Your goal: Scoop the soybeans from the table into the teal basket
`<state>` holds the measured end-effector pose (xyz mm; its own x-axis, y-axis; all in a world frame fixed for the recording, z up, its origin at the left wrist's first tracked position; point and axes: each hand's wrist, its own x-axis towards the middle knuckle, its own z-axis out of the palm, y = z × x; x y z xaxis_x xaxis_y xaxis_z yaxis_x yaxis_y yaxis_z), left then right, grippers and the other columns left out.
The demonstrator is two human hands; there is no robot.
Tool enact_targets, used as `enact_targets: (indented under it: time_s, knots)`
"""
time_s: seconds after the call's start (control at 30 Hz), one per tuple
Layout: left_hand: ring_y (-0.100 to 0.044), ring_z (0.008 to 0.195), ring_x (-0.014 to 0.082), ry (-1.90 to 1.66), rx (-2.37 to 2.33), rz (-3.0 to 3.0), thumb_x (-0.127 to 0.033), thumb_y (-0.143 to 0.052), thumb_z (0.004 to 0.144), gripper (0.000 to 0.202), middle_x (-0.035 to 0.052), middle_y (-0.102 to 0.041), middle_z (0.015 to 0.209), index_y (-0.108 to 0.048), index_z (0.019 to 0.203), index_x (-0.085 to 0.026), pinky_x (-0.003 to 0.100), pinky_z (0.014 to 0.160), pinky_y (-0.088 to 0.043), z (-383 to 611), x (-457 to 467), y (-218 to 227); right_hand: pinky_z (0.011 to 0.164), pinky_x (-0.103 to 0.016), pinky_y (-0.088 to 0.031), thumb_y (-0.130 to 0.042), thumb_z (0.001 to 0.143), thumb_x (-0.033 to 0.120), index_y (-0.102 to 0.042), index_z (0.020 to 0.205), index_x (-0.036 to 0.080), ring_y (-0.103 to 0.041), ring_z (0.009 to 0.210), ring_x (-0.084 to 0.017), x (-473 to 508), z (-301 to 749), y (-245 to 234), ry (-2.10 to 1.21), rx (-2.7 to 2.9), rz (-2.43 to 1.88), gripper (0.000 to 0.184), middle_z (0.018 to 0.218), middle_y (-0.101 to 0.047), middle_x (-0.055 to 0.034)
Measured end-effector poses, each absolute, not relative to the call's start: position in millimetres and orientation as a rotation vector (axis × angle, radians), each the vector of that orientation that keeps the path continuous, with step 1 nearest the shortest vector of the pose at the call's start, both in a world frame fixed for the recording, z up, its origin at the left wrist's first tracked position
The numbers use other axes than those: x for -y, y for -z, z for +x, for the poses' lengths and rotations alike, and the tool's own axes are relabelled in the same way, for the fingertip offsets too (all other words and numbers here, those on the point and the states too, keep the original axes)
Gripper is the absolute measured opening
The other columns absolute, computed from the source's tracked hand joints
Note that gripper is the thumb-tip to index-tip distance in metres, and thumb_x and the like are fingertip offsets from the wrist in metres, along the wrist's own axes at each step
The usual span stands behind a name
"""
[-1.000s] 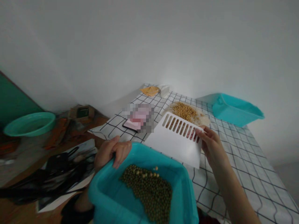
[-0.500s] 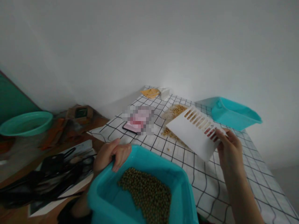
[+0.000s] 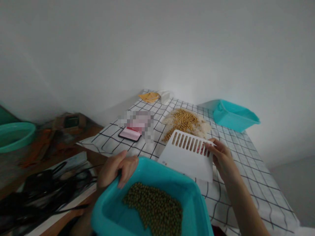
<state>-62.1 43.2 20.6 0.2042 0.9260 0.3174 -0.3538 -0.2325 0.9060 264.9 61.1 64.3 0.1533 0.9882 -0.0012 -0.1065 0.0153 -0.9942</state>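
My left hand is closed over the far left rim of a turquoise plastic basin close to me. Inside it lies a heap of small round brownish-green beans. My right hand pinches the right end of a white slotted plastic panel, its row of long slots on the far side. The panel is tilted just beyond the basin's far rim and hides part of the table. Past the panel, a spread of yellow beans lies on a pale, thin sheet.
A checked cloth covers the table. Toward its left edge is a phone, partly blurred out. A second turquoise basin stands far right, with yellow and white cloths at the back. Black cables and a green basin are left.
My right hand has brought the white panel left and nearer to the basin, turning it, so more yellow beans show. The view has shifted slightly right. My left hand stays on the rim.
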Motion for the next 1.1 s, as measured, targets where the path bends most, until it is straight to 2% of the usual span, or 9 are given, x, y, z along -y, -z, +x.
enact_targets:
  time_s: [0.07,0.17,0.23,0.4,0.53,0.7,0.83,1.0,1.1]
  knots:
    - [-0.042,0.034,0.013,-1.297,-0.538,1.345,-0.049,-0.039,0.103,0.075,0.002,-0.045,0.029,-0.048,0.034,-0.022,0.034,0.054,-0.042,-60,-43,-21,0.047,-0.018,-0.037,-0.089,0.066,0.04,-0.064,0.07,0.019,-0.053,0.05,-0.009,-61,263,-64,-1.209,1.014,-1.164,0.033,0.059,-0.066,0.0012]
    - [-0.048,0.038,0.0133,-1.185,-0.457,1.459,-0.043,-0.032,0.106,0.074,0.0021,-0.05,0.034,-0.048,0.038,-0.021,0.034,0.062,-0.045,-64,-44,-24,0.049,-0.017,-0.039,-0.09,0.066,0.038,-0.064,0.071,0.019,-0.055,0.052,-0.009,-57,264,-66,-1.199,0.964,-1.128,0.032,0.061,-0.067,0.0015]
    - [-0.047,0.039,0.0125,-1.22,-0.475,1.441,-0.039,-0.03,0.107,0.073,0.0011,-0.049,0.034,-0.046,0.039,-0.02,0.033,0.064,-0.044,-67,-44,-25,0.05,-0.017,-0.041,-0.089,0.067,0.038,-0.065,0.072,0.019,-0.057,0.054,-0.009,-54,268,-68,-1.157,0.933,-1.127,0.031,0.063,-0.068,0.0011]
    - [-0.048,0.041,0.0141,-1.165,-0.467,1.431,-0.039,-0.029,0.107,0.072,0.0013,-0.051,0.037,-0.049,0.041,-0.021,0.034,0.066,-0.043,-63,-44,-22,0.053,-0.019,-0.043,-0.088,0.068,0.036,-0.067,0.074,0.019,-0.061,0.059,-0.011,-49,295,-78,-0.81,0.877,-1.13,0.028,0.071,-0.073,-0.0005]
    - [-0.043,0.038,0.0137,-1.205,-0.472,1.361,-0.04,-0.03,0.107,0.072,0.0002,-0.047,0.035,-0.047,0.039,-0.021,0.036,0.068,-0.043,-47,-39,-19,0.054,-0.021,-0.043,-0.087,0.067,0.036,-0.066,0.071,0.018,-0.061,0.058,-0.011,-49,326,-83,-0.528,0.827,-1.125,0.028,0.068,-0.071,0.0006]
    - [-0.04,0.038,0.014,-1.211,-0.553,1.257,-0.044,-0.036,0.104,0.073,0.0005,-0.045,0.035,-0.047,0.037,-0.021,0.037,0.066,-0.043,-32,-30,-22,0.052,-0.022,-0.041,-0.086,0.066,0.035,-0.064,0.072,0.018,-0.06,0.055,-0.011,-52,335,-73,-0.479,0.822,-1.157,0.028,0.066,-0.069,0.0013]
    - [-0.042,0.039,0.0147,-1.208,-0.564,1.21,-0.044,-0.038,0.104,0.073,0.0014,-0.049,0.035,-0.054,0.037,-0.022,0.037,0.069,-0.045,-38,-32,-19,0.05,-0.022,-0.038,-0.085,0.068,0.038,-0.062,0.075,0.019,-0.058,0.052,-0.012,-59,321,-66,-0.517,0.846,-1.155,0.03,0.067,-0.071,0.0009]
    - [-0.05,0.042,0.0169,-1.138,-0.457,1.278,-0.043,-0.042,0.104,0.068,0.0025,-0.059,0.038,-0.067,0.043,-0.024,0.036,0.067,-0.048,-61,-44,-4,0.057,-0.023,-0.041,-0.082,0.072,0.039,-0.062,0.079,0.02,-0.059,0.056,-0.012,-84,308,-79,-0.469,0.935,-1.086,0.029,0.069,-0.071,0.0015]
    - [-0.05,0.042,0.0155,-1.165,-0.504,1.232,-0.043,-0.043,0.104,0.068,0.0013,-0.06,0.039,-0.068,0.043,-0.025,0.034,0.074,-0.051,-69,-47,1,0.059,-0.025,-0.042,-0.08,0.074,0.041,-0.059,0.079,0.021,-0.062,0.06,-0.014,-111,305,-94,-0.414,1.031,-1.031,0.029,0.07,-0.071,0.0015]
